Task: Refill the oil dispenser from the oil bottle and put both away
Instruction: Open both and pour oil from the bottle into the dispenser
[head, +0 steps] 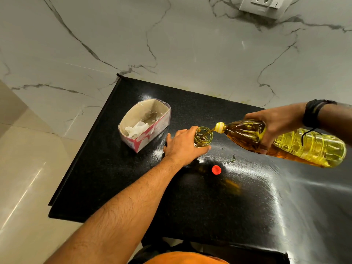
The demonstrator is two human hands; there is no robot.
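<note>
Head view, counter [133,187]: black, shiny, set against a marble wall.
Box [144,124]: open, crumpled paper inside, just left of the dispenser.
Oil bottle [297,143]: tilted, gripped by the right hand [274,126], pouring.
Oil dispenser [203,137]: upright on the counter, held steady by the left hand [182,145].
Red cap [216,169]: loose, near the dispenser.
</note>
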